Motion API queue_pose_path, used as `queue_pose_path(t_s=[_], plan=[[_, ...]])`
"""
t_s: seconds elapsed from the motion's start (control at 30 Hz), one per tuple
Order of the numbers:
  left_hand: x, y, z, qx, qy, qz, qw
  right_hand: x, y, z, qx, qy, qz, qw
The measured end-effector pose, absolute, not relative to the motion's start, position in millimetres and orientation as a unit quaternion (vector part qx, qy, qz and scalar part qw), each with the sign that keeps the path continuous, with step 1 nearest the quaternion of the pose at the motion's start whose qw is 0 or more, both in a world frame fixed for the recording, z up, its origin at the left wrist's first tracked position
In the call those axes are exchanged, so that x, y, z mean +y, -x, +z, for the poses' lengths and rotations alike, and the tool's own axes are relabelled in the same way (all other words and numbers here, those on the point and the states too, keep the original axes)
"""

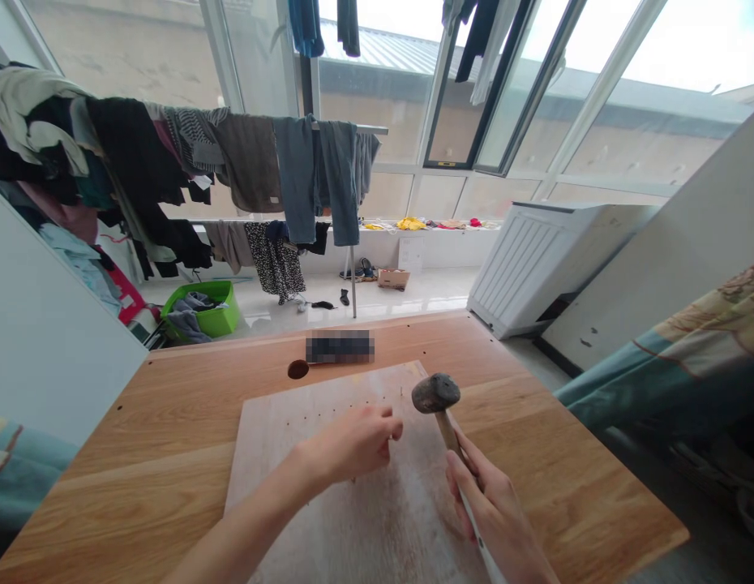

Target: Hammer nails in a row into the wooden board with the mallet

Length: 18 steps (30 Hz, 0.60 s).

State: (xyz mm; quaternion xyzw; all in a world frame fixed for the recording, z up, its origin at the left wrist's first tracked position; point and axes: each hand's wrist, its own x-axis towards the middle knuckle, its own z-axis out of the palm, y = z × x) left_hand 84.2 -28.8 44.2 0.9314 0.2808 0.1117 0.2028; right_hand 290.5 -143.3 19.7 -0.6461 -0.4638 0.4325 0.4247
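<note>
Gripping the hammer (438,395) midway along its handle (450,435) in the right hand (490,499), presumably for control; curling the left hand (362,444) over the board (365,539) lying on the tabletop (547,438), possibly pinching something, impossible to tell.

From here I'm finding no text, brand, number or sign that I can read. A dark pixelated patch (340,346) is masking something on the table (535,438). A small pale tag (275,199) is showing on the brown cloth (250,158), and a yellow mark (447,164) is showing on the window frame (430,138), but both are appearing too small for me to make out.
</note>
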Motion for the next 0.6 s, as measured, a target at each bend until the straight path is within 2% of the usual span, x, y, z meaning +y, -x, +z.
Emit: queue_pose_path(t_s=[0.07,0.17,0.6], plan=[[-9.9,-82.2,33.6,0.324,-0.869,0.229,0.295,-143.4,-290.7,18.8,-0.464,0.647,0.434,0.421],[11.0,-85.0,15.8,0.373,-0.778,0.346,0.369,-143.0,-289.6,17.2,-0.467,0.64,0.44,0.423],[16.3,-91.3,-5.0,0.386,-0.774,0.363,0.347,-138.6,-286.7,15.8,-0.458,0.614,0.476,0.433]])
